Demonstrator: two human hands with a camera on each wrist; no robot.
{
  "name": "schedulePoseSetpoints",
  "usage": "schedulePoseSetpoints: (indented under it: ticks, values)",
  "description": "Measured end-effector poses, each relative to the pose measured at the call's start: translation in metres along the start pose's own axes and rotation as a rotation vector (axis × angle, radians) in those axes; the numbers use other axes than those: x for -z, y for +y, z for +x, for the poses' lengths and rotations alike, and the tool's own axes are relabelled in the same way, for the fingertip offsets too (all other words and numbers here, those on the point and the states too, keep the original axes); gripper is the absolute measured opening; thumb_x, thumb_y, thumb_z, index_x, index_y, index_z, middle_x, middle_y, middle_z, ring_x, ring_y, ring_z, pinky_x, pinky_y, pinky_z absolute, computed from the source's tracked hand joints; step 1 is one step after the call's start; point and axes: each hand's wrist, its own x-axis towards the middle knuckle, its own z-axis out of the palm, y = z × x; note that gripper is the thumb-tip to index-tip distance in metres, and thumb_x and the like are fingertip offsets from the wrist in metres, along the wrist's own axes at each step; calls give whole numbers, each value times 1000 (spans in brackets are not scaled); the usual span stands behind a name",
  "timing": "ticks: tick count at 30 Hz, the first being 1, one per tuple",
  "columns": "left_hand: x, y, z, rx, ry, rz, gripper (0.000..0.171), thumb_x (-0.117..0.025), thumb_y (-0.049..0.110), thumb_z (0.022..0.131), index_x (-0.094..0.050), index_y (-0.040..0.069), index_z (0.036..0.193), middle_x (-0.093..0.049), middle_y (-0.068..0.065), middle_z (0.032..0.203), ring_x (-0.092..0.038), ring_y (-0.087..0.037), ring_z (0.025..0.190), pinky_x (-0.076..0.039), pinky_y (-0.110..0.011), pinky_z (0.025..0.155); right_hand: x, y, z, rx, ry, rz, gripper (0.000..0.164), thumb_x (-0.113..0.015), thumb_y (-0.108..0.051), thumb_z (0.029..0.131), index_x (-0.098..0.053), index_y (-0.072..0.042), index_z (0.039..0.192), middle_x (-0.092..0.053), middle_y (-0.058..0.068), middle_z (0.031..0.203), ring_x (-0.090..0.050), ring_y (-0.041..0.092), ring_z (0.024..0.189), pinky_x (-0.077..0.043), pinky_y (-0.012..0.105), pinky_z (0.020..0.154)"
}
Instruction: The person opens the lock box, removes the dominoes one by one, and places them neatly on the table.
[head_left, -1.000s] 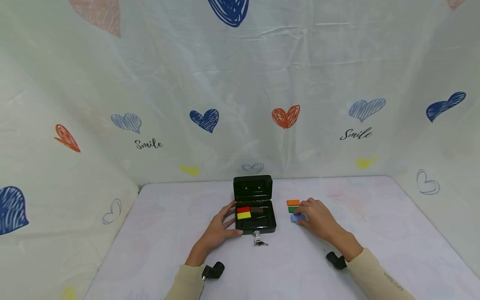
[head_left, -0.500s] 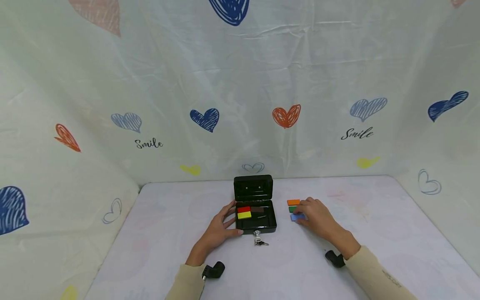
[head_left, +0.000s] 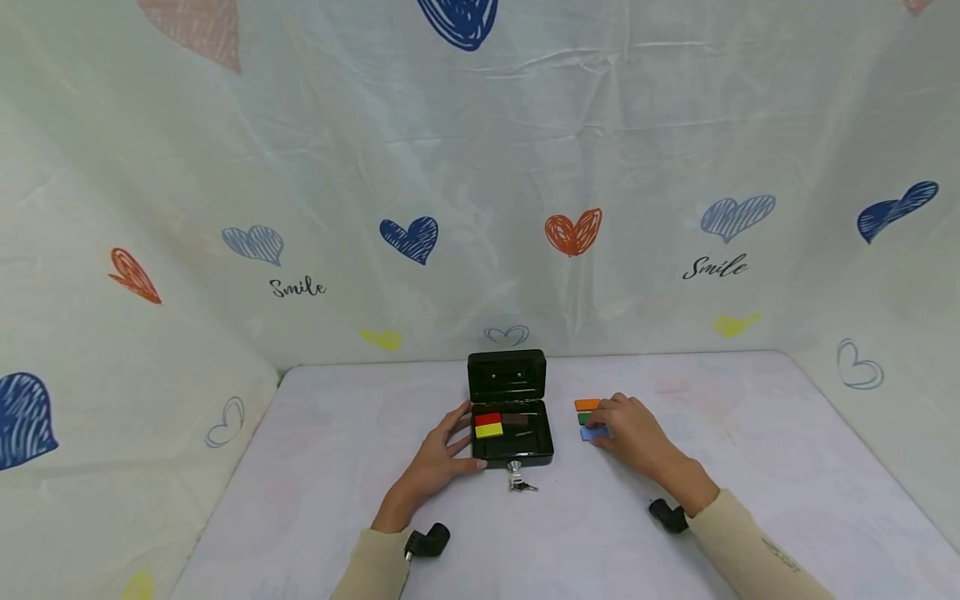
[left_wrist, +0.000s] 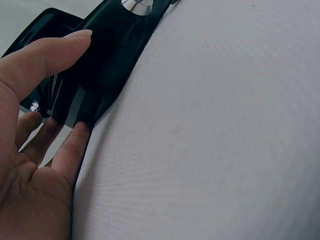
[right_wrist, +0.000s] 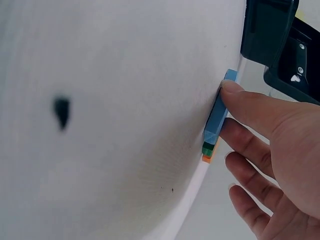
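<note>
A black cash box [head_left: 540, 450] stands with its lid raised. Inside lie a red block [head_left: 487, 419], a yellow block [head_left: 488, 431] and a dark brown block [head_left: 514, 419]. My left hand [head_left: 435, 462] rests on the box's left side, fingertips against the side wall and thumb by the front corner. To the right of the box, my right hand [head_left: 637, 437] pinches a blue block [right_wrist: 220, 107] between thumb and fingers, low at the table. Just behind it are a green block [head_left: 583, 419], partly covered by my fingers, and an orange block [head_left: 587, 405].
Keys [head_left: 522, 487] hang from the lock [head_left: 514, 468] at the box's front. White table surface [head_left: 555, 550] surrounds everything, and a white curtain [head_left: 480, 167] printed with hearts backs the table. A black camera mount sits at each wrist.
The blue block has shifted very slightly left and away from me with my right hand. My left hand, the box and the blocks inside stay as they were.
</note>
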Motion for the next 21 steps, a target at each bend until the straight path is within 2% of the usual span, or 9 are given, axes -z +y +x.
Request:
schedulePoseSetpoints:
  ticks: [9,21]
  values:
    - [-1,-1,-1,15,-3,-8,102,-87,1,85,-30,18,168,-34,-22,167,-45,-48,147,-53,-45,111,2,1,0,-13,-22,-7,21,-95,-10,76,-82,-12,93,-75,-2,92,-61,20,87,-56,40,77]
    - [1,0,1,-1,-6,-13,101,-86,-1,85,-30,16,168,-33,-22,168,-44,-49,148,-51,-47,113,2,2,2,-7,-23,-20,21,-95,-10,76,-82,-13,92,-75,-1,93,-62,21,88,-57,41,77]
